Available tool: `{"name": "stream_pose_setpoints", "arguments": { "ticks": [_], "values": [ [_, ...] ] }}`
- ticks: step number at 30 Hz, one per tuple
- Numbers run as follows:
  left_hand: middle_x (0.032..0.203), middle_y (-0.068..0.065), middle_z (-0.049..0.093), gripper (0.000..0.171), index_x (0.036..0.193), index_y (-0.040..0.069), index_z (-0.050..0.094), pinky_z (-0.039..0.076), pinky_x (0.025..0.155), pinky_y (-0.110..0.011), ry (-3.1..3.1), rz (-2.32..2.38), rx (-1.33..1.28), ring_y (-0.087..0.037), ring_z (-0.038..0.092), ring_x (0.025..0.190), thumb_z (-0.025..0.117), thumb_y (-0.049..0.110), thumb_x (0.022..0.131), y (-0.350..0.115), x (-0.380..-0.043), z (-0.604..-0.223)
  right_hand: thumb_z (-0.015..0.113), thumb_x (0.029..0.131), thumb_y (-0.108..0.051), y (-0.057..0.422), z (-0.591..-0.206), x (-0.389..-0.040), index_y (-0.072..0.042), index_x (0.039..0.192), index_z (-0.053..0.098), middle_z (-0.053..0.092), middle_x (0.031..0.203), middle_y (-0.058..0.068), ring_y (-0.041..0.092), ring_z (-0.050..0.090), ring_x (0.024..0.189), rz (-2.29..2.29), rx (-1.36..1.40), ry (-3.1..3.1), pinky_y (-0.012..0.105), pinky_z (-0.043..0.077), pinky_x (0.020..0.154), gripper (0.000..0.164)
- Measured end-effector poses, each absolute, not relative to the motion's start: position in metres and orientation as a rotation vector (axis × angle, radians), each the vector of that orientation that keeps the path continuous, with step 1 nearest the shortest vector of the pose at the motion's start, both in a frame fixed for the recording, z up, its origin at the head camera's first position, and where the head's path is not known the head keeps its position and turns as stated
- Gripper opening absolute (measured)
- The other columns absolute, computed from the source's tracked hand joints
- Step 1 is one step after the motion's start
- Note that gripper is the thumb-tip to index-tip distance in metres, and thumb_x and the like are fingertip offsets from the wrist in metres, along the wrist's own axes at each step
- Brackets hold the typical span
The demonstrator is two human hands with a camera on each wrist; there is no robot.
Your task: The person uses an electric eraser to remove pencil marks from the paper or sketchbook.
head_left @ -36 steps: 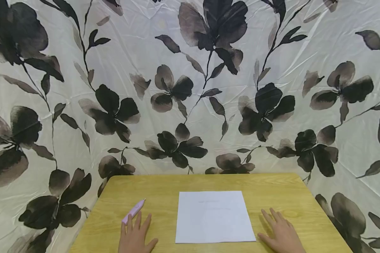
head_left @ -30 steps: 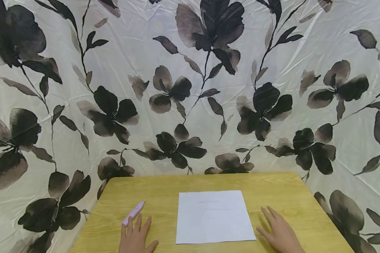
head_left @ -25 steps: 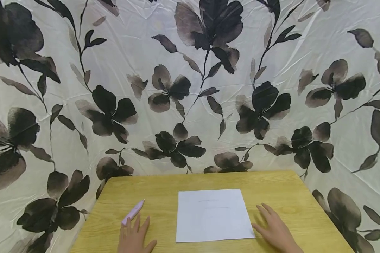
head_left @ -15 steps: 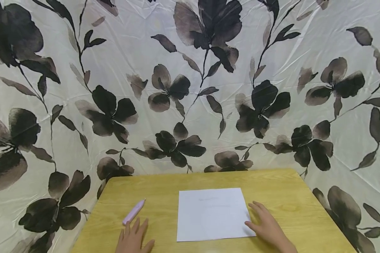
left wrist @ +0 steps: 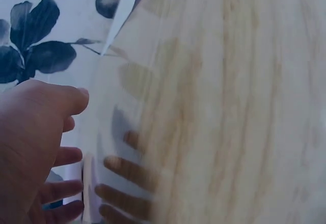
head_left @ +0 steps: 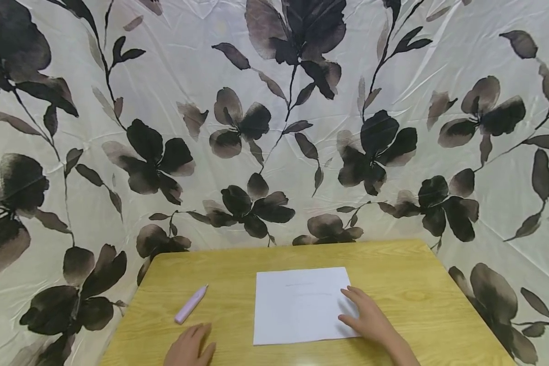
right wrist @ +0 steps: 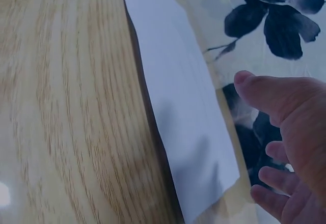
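A sheet of white paper (head_left: 297, 310) with faint lines near its top lies on the wooden table. My right hand (head_left: 368, 317) hovers over the sheet's right side, fingers spread and holding nothing; its shadow falls on the paper. In the right wrist view the right hand (right wrist: 290, 142) shows apart from the paper (right wrist: 178, 91). My left hand (head_left: 189, 347), relaxed and holding nothing, is at the table's near left part, just below a pale purple pen-like tool (head_left: 191, 304). The left wrist view shows the left hand (left wrist: 38, 142) above the table, with its reflection on the surface.
The yellow wood-grain table (head_left: 229, 264) has a glossy top. Behind it hangs a white cloth (head_left: 320, 213) with dark flower prints, close to the table's far edge.
My right hand has moved left from beside the paper to over its right side. My left hand has drawn back toward me, away from the purple tool, its fingers less spread.
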State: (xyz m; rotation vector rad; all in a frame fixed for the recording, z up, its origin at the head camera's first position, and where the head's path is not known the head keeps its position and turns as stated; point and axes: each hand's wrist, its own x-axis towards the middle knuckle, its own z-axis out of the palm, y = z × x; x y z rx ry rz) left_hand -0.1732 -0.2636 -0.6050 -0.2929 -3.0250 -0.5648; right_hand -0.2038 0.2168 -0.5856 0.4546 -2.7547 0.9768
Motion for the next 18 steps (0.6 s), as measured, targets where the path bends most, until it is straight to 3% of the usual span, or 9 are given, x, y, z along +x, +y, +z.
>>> {"name": "stream_pose_setpoints", "arguments": {
  "ticks": [10,18],
  "values": [
    [0.106,-0.003,0.065,0.032,0.112,0.012,0.069,0.05,0.08,-0.047,-2.963,-0.59,-0.264,-0.027,0.063,0.096,0.073,0.03,0.085,-0.264,-0.176,-0.607,0.08,0.08,-0.03,0.204,-0.593,-0.212,-0.006,0.131,0.058,0.05,0.137,0.02,0.04,0.047,0.125,0.974,0.532,-2.801,0.055,0.039,0.098,0.061],
    [0.105,-0.004,0.066,0.029,0.11,0.01,0.07,0.05,0.081,-0.047,-2.928,-0.645,-0.256,-0.026,0.063,0.095,0.073,0.025,0.085,-0.264,-0.177,-0.605,0.08,0.079,-0.034,0.2,-0.594,-0.215,-0.005,0.129,0.059,0.05,0.137,0.02,0.04,0.046,0.125,0.932,0.578,-2.836,0.055,0.039,0.097,0.061]
  ]
}}
